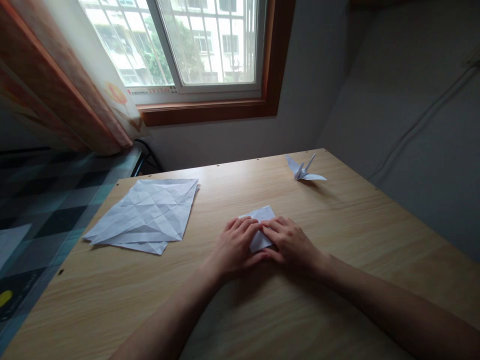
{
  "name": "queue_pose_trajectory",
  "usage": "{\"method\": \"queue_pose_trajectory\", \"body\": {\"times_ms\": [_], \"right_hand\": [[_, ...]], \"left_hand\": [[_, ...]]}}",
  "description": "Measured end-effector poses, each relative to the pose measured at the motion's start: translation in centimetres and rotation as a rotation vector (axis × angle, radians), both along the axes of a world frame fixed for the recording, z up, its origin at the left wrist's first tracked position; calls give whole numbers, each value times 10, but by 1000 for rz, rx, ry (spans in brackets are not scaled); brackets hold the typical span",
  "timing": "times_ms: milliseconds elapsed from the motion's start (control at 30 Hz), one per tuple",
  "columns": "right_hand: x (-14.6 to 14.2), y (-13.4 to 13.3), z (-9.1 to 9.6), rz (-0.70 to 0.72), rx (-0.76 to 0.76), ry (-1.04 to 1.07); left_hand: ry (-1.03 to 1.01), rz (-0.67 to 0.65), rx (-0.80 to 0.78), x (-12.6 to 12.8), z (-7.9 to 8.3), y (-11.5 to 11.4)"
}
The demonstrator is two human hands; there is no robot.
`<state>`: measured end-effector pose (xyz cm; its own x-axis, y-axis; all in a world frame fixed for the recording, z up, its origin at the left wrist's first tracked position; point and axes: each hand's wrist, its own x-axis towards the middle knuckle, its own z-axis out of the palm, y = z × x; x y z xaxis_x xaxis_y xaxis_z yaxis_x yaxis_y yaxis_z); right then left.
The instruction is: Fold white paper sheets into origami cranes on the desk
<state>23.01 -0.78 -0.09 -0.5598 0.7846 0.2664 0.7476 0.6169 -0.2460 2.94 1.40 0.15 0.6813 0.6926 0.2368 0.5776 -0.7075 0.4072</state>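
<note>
A small piece of folded white paper (261, 242) lies on the wooden table, partly covered by both hands. My left hand (237, 245) rests on its left side, fingers bent over the paper and thumb along the near edge. From the right, my right hand (290, 242) holds the paper the same way, its fingertips close to those of the left. The two thumbs meet at the near edge. Beyond my right hand stands a folded paper crane (303, 172) with its wings spread. Left of my hands lie creased white paper sheets (157, 207), stacked unevenly.
The light wooden table (360, 230) has small dark holes near its edges. At the left is a surface with a checked cloth (60, 215). A window (213, 45) and a curtain (75, 90) are behind; a cable (416, 127) runs down the right wall.
</note>
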Motion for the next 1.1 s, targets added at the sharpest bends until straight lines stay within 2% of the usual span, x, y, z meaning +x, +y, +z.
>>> {"method": "queue_pose_trajectory", "body": {"times_ms": [200, 367, 467, 567, 667, 767, 900, 967, 1100], "right_hand": [[28, 2, -6, 107, 56, 55], [43, -1, -9, 121, 37, 118], [46, -1, -11, 71, -9, 287], [45, 3, -13, -77, -137, 590], [39, 13, -14, -155, -375, 878], [28, 22, -11, -255, -554, 1013], [15, 30, -2, -406, -689, 1097], [12, 31, -1, -445, -651, 1126], [13, 32, -9, -459, -427, 1096]], "left_hand": [[69, 35, 49, 0, -3, -2], [127, 102, 78, 0, 0, -3], [165, 130, 81, 0, 0, -4], [180, 136, 65, -2, -2, -3], [170, 142, 49, -4, -4, -1], [147, 150, 40, -5, -4, 0], [112, 152, 27, -6, -4, 0], [95, 143, 18, -7, -4, 0], [55, 136, -2, -9, -5, 1]]}}
